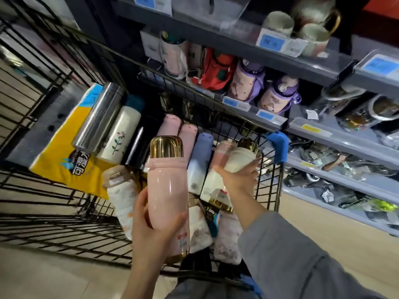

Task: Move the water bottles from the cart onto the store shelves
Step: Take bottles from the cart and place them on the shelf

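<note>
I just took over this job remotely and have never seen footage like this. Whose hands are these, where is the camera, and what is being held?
There is no machine here: a person wears one wide-angle camera on the head, looking forward and down. The left hand has a grip round a pink bottle with a gold cap, lifted above the black wire cart. The right hand reaches into the cart with a grip on a cream bottle with a gold cap. More bottles lie in the cart, among them a steel flask, beside a yellow pack. The grey store shelves on the right already carry bottles and mugs.
</note>
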